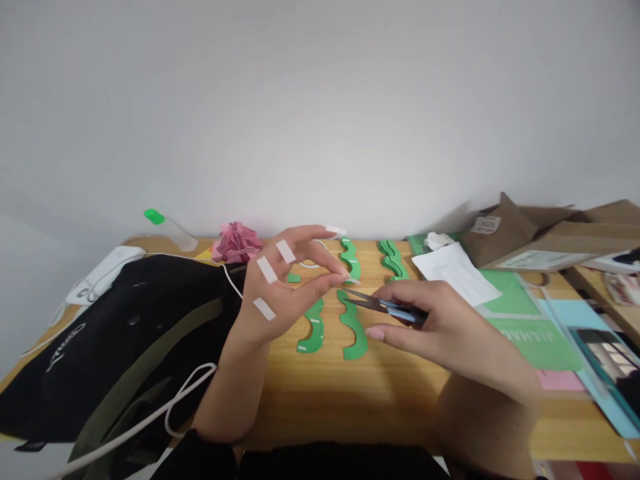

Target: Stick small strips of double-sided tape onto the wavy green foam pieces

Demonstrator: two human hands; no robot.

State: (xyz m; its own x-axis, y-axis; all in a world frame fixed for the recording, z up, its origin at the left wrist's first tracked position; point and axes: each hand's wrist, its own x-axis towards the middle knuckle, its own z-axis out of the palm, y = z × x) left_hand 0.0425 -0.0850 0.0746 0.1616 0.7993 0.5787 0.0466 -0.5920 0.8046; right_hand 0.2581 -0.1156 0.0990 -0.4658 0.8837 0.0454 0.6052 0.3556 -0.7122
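Observation:
My left hand [280, 283] is raised over the table, thumb and forefinger pinched on a small white strip [354, 281]. Several white tape pieces [267, 269] are stuck to the back of this hand, and another is on a fingertip. Scissors [384, 307] are gripped in my right hand [443, 327], their blades slightly apart and pointing at the strip. Below the blades lies a plain green wavy piece [356, 333]. Beside it, a green curved piece [315, 330] bears white strips and is partly covered by my left hand. Behind them is another green wavy piece [353, 259].
A stack of green wavy pieces [393, 259] stands farther back. To the left are a black bag [165, 320], a white power strip [105, 273], cables and pink crumpled paper [237, 241]. An open cardboard box [540, 233], white paper [455, 273] and green packaging [540, 340] occupy the right.

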